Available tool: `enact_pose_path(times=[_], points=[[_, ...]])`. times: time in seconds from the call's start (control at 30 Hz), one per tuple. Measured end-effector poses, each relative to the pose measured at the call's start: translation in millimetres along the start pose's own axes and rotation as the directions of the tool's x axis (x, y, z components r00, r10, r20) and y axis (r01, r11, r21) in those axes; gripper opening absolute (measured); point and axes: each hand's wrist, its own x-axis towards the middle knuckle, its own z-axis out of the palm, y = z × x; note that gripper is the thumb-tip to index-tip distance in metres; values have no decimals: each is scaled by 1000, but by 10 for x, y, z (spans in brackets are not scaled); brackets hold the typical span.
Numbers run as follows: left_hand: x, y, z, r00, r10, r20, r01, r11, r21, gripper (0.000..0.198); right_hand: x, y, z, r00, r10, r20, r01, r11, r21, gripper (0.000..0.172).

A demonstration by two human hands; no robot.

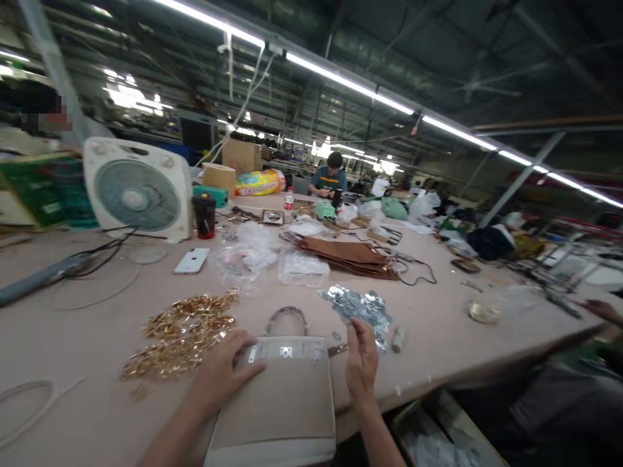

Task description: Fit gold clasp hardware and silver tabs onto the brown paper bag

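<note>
Bag (pixel 282 402), one: flat at the tabletop's (pixel 438 331) near edge, between both hands; handle (pixel 287 310) arched past its top. Three metal pieces (pixel 286 352) on upper band; fitting seemingly part done. Gold pins (pixel 180 334), silver plates (pixel 360 308): loose, heaped. Left hand (pixel 224 366): fingers spread, resting on bag. Right hand (pixel 361 363): just beside bag, fingers raised; grip, cannot tell.

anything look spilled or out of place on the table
Possibly the gold-coloured pieces left of the bag and silvery pieces beyond the right hand: both lie loose on the table like spills, though in separate heaps.
</note>
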Motion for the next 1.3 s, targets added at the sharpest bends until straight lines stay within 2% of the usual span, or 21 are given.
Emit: enact_pose_path(times=[0.07,0.13,0.2,0.27,0.37,0.47,0.57,0.63,0.67,0.73,0.8,0.9,1.0,1.17,1.23,1.3], points=[[37,-36,19,1000,7,9,-7,1000,13,40,284,226,-328,992,11,-125,-28,991,-131,44],[41,-28,19,1000,10,7,-10,1000,25,41,502,454,-655,980,14,-201,-76,950,-303,54],[23,9,7,1000,14,-1,-14,999,32,40,627,683,-931,973,50,-226,-154,870,-469,67],[1,49,-6,1000,16,-15,-15,999,28,37,679,895,-1138,968,163,-190,-246,763,-598,83],[-20,93,-20,999,20,-29,-19,1000,17,35,720,1115,-1338,935,337,-111,-320,667,-672,90],[-31,116,-25,999,15,-35,-14,1000,13,35,776,1161,-1411,890,443,-110,-420,698,-580,86],[-44,122,-24,999,-2,-41,2,1000,10,34,782,1037,-1306,847,519,-112,-527,797,-295,67],[-55,118,-23,999,0,-43,1,1000,9,34,714,875,-1126,837,548,-4,-548,837,-13,47],[-61,115,-23,999,1,-47,0,1000,9,33,656,773,-1009,833,548,79,-553,823,126,40],[-77,112,-23,998,0,-56,0,1000,9,33,502,541,-737,814,517,263,-580,699,418,35],[-93,117,-23,997,-8,-72,8,1000,6,33,327,301,-447,810,469,351,-584,590,558,37],[-113,142,-26,996,-7,-85,8,1000,4,31,99,17,-67,841,419,343,-537,561,630,40],[-133,169,-42,995,18,-98,-16,1000,24,31,-45,-111,158,863,392,319,-496,534,685,45],[-212,232,-65,975,129,-181,-106,985,134,38,-142,-117,235,875,409,259,-451,496,742,51],[-248,320,-16,960,191,-204,-151,969,197,35,-164,-109,229,871,415,265,-456,477,751,53],[-267,477,99,954,238,-181,-195,954,230,32,-188,-101,227,861,425,281,-470,449,760,56]])
